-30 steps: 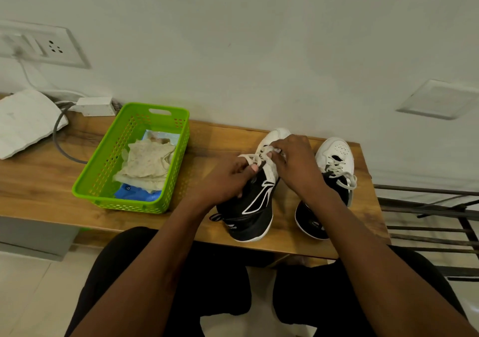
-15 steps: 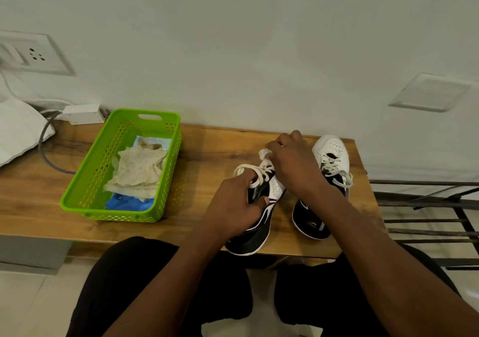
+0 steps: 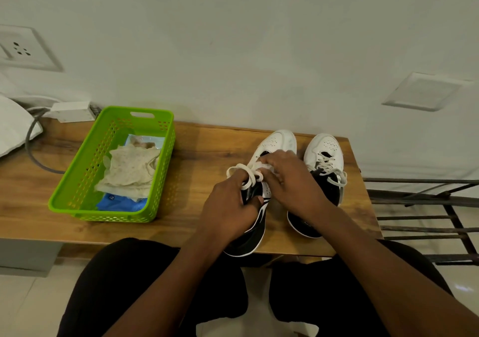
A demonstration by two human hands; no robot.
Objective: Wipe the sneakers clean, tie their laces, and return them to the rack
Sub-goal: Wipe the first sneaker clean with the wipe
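Sneakers stand side by side on the wooden table (image 3: 207,142), toes toward the wall, and the one on the person's left (image 3: 276,142) is the one being worked on. Both hands are close together over its laces (image 3: 246,173). The left hand (image 3: 228,207) has its fingers curled into a white loop with the thumb against the shoe's dark side. The right hand (image 3: 293,178) pinches the lacing just above the tongue, though which strand it holds is hidden under the fingers.

The step in hand looks like tying the bow on this shoe. The other sneaker (image 3: 324,147), just beside it, appears to carry a finished bow with loops hanging over its side. The next move probably calls for drawing the loops apart to cinch the knot while the shoe is kept from sliding (its heel overhangs the table's near edge). After that both shoes would go to the metal rack (image 3: 440,199), which stands to the right of the table.

A green basket (image 3: 166,129) sits well to the left. It holds a crumpled off-white cloth (image 3: 129,173), which lies over a blue packet (image 3: 121,204), with something pale and glossy behind them that I cannot identify.
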